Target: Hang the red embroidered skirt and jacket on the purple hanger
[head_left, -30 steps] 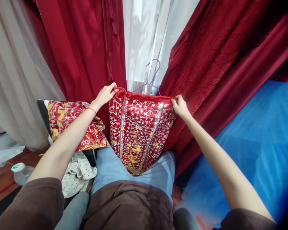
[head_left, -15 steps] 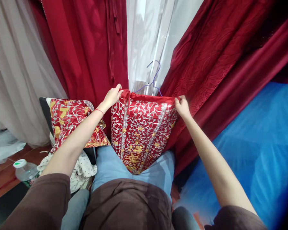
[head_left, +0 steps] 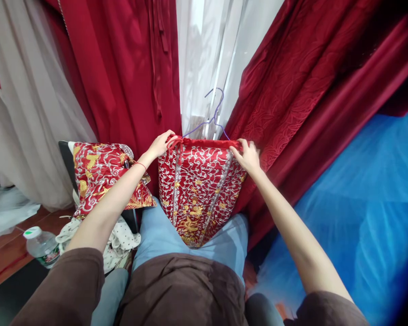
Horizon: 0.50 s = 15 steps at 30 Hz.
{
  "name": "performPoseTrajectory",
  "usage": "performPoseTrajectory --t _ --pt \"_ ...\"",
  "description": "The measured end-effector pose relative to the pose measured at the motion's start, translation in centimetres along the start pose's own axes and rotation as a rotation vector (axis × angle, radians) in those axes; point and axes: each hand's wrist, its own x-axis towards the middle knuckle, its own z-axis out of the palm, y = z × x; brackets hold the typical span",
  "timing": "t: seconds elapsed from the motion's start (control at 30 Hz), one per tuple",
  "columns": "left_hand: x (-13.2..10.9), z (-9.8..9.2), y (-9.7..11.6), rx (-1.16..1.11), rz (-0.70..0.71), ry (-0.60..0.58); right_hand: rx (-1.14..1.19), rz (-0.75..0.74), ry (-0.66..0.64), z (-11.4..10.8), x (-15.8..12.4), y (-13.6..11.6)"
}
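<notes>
A red skirt (head_left: 199,190) with silver and gold embroidery hangs in front of me, its lower end between my knees. My left hand (head_left: 161,142) grips the upper left corner, close to a tied red bow. At the other corner, my right hand (head_left: 247,156) holds the red waistband (head_left: 207,143), with its thumb along the front and some fingers raised at the edge. A purple hanger (head_left: 215,118) rises from behind the waistband between my hands; its lower part is hidden by the skirt.
Left of me, a matching embroidered piece (head_left: 98,174) lies over a dark chair back, above a spotted white cloth (head_left: 120,240). A plastic bottle (head_left: 42,246) stands nearby. Red garments (head_left: 129,68) hang ahead on both sides, and blue tulle (head_left: 340,217) spreads at the right.
My right hand has shifted inward along the waistband, and its fingers have spread a little. Both hands and the waistband sit slightly lower. The hanger has tilted left.
</notes>
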Motion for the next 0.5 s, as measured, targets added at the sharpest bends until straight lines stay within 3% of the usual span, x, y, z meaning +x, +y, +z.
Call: performPoseTrajectory --t 0.13,0.33,0.43,0.5 --pt "-0.7 -0.7 0.8 0.017 -0.011 -0.038 0.012 -0.012 -0.040 -0.1 -0.2 0.0" --pt "-0.6 1.0 2.7 0.364 -0.139 0.092 -0.110 0.065 0.052 1.4 -0.2 -1.0" --pt "-1.2 0.6 6.1 0.386 -0.156 0.196 -0.166 0.063 0.073 1.9 -0.5 -1.8" --pt "-3.2 -0.8 9.8 0.290 -0.090 0.249 -0.211 0.040 0.094 1.9 -0.9 -2.6"
